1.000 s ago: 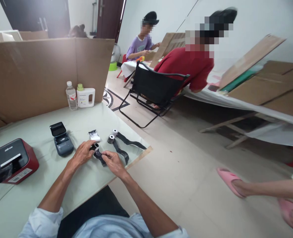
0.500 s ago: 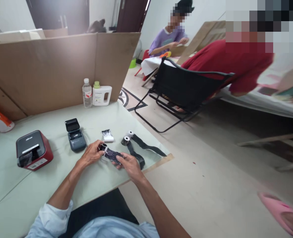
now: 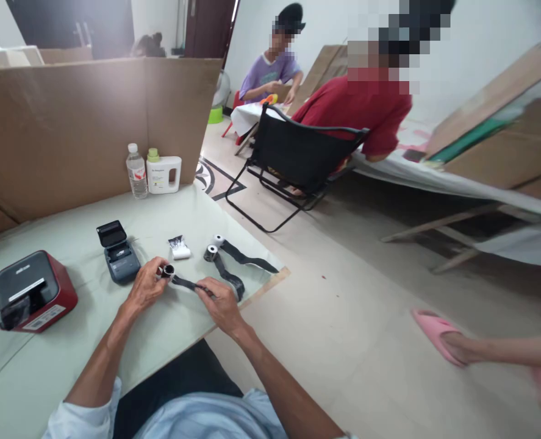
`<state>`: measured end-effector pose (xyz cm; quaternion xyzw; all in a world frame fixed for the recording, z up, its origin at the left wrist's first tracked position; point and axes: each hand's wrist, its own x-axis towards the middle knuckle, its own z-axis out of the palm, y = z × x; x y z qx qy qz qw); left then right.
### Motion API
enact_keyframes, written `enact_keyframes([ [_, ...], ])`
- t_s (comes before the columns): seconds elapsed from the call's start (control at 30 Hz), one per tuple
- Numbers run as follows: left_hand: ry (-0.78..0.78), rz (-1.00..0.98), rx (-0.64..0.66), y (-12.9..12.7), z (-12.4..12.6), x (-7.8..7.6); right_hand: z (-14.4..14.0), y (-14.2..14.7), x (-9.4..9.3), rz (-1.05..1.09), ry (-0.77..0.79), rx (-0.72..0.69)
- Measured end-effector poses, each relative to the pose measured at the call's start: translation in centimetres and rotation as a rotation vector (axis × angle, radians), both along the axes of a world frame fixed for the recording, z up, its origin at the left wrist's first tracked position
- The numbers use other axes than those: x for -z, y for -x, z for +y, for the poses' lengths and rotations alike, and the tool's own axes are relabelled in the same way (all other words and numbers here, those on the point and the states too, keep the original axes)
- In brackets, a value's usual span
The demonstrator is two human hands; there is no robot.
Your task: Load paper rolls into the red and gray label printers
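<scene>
Head view, near to far. The left hand (image 3: 146, 286) pinches a small dark roll (image 3: 167, 270) at its core, while the right hand (image 3: 219, 302) pinches the free end of the black strip (image 3: 186, 283) drawn from it; the strip runs taut between the two hands just above the pale green table (image 3: 69, 366), apparently so that it pays out flat. Just beyond the hands lie two more rolls (image 3: 214, 247) with their black tails trailing toward the table edge, and a small white roll (image 3: 179, 247) beside them, all within easy reach. Left of these stands a small dark printer (image 3: 118, 259) with its lid raised, and farther left a red-and-black printer (image 3: 27, 292). At the table's far side a water bottle (image 3: 135, 172) and a white jug (image 3: 163, 173) stand against the cardboard screen (image 3: 69, 128). Beyond, a person in red (image 3: 357, 110) sits in a black folding chair (image 3: 297, 155)
</scene>
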<state>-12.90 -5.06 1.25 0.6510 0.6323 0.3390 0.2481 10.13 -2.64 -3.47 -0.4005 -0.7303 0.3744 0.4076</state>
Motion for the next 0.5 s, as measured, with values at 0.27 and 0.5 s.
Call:
enact_keyframes([
  [0.27, -0.007, 0.110, 0.099, -0.1, 1.9, -0.4, -0.5, -0.3, 1.3, -0.074, -0.233, 0.055],
  [0.5, -0.015, 0.235, 0.071, 0.8, 5.0, -1.8, -0.3, -0.4, 1.5, -0.052, -0.242, 0.085],
])
